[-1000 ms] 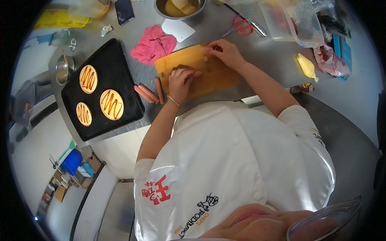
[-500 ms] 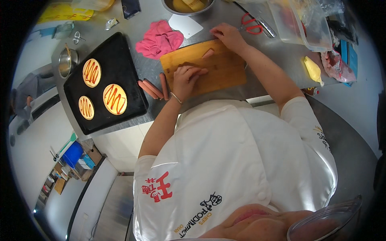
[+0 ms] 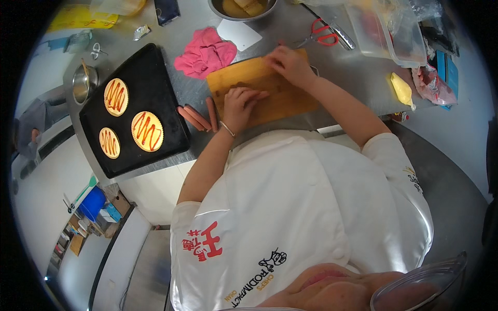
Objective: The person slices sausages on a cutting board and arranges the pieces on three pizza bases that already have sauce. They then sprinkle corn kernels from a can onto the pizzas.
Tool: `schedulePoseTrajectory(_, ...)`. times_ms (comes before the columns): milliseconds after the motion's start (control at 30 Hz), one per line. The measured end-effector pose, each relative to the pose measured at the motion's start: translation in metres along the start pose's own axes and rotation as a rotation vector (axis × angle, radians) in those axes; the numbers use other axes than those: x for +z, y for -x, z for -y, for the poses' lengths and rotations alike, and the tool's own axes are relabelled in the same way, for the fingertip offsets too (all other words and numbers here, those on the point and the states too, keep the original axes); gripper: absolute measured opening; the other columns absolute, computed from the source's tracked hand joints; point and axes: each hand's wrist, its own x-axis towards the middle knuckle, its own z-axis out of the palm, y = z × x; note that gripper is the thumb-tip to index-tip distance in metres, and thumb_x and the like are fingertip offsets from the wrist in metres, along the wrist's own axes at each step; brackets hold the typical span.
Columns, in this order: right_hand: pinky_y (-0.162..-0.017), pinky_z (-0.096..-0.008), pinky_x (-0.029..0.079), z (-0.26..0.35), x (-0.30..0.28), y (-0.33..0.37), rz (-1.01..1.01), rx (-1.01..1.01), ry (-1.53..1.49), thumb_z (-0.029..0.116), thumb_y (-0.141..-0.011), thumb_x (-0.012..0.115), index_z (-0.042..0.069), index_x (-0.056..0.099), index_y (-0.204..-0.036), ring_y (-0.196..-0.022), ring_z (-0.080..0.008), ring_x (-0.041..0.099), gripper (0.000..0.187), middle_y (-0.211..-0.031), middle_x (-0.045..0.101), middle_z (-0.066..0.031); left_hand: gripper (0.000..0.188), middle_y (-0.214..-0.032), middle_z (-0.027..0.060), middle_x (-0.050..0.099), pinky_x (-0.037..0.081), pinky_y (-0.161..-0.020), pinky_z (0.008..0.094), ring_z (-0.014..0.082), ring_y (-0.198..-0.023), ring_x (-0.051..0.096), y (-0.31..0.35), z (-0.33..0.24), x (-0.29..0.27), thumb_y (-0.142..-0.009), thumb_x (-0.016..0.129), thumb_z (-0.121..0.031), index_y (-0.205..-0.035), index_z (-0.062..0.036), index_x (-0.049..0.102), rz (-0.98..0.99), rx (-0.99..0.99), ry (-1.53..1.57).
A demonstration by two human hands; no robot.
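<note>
My left hand [image 3: 240, 108] rests on the wooden cutting board [image 3: 290, 106], its bent fingers around a pink sausage [image 3: 263, 95] whose end shows past the fingertips. Over the far part of the board is my right hand [image 3: 288, 64], fingers bent downward; what they hold, if anything, is hidden. A small pink piece [image 3: 280, 42] lies beyond the board's far edge. Several whole sausages [image 3: 195, 118] lie left of the board, near my left wrist. The black baking tray [image 3: 155, 67] carries three round pale bases, among them one [image 3: 147, 131] with red zigzag sauce.
A pink cloth [image 3: 205, 53] and a white scraper card [image 3: 239, 34] lie behind the board. Red-handled scissors [image 3: 326, 39] and a knife [image 3: 344, 39] are at the far right. A yellow piping bag [image 3: 401, 90] lies right; a metal bowl [image 3: 83, 85] stands beyond the tray.
My right hand has come back toward me and left over the board, covering where a sausage piece lay. A small pink piece now shows where that hand was. My left hand stays put.
</note>
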Motion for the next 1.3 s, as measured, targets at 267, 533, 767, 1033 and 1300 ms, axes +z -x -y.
schedulePoseTrajectory(267,-0.086,-0.0408,0.052,-0.053,-0.064,-0.011,-0.335,0.124,0.423,0.018,-0.084,0.071,0.017,0.072,-0.105,-0.101,-0.0297,0.061,0.022,-0.103,0.067,-0.0048,0.024,-0.100,-0.0004,0.066,0.044,-0.087,0.0384,0.0229,-0.097,0.059,-0.022,-0.024,-0.002,-0.080,0.068,-0.005,-0.098,-0.0191,0.075,-0.007,0.193,-0.104)
schedulePoseTrajectory(533,-0.091,-0.0475,0.052,-0.166,-0.117,0.003,-0.073,0.492,0.651,0.019,-0.083,0.070,0.023,0.043,-0.147,-0.109,-0.0388,0.062,0.070,-0.126,0.059,-0.0194,0.044,-0.122,0.0122,0.061,0.042,-0.102,0.0446,0.0343,-0.114,0.056,-0.008,-0.014,-0.007,-0.077,0.066,0.004,-0.120,-0.0066,0.064,-0.093,0.033,-0.049)
schedulePoseTrajectory(767,-0.093,-0.0502,0.051,-0.131,-0.129,0.013,-0.031,0.553,0.668,0.024,-0.088,0.065,0.027,0.035,-0.152,-0.114,-0.0424,0.060,0.071,-0.132,0.056,-0.0199,0.044,-0.120,0.0127,0.060,0.044,-0.099,0.0433,0.0351,-0.114,0.055,-0.008,-0.006,-0.033,-0.079,0.069,0.001,-0.122,-0.0069,0.062,-0.004,-0.012,-0.081)
schedulePoseTrajectory(1033,-0.081,-0.0432,0.053,-0.031,-0.219,0.107,0.178,0.578,0.533,0.019,-0.088,0.062,0.022,0.055,-0.142,-0.093,-0.0349,0.068,0.055,-0.098,0.068,-0.0198,0.028,-0.109,0.0064,0.063,0.046,-0.092,0.0407,0.0310,-0.106,0.056,-0.022,0.033,-0.025,-0.077,0.073,-0.007,-0.104,-0.0127,0.071,0.148,0.106,-0.059)
schedulePoseTrajectory(1300,-0.054,-0.0251,0.043,0.067,-0.173,0.223,-0.155,0.806,-0.505,0.019,-0.096,0.068,0.006,0.063,-0.091,-0.059,-0.0071,0.054,0.015,-0.067,0.058,0.0011,0.038,-0.117,0.0059,0.062,0.046,-0.092,0.0436,0.0297,-0.110,0.056,0.000,0.007,-0.036,-0.077,0.072,-0.009,-0.114,-0.0138,0.067,-0.070,-0.027,-0.097)
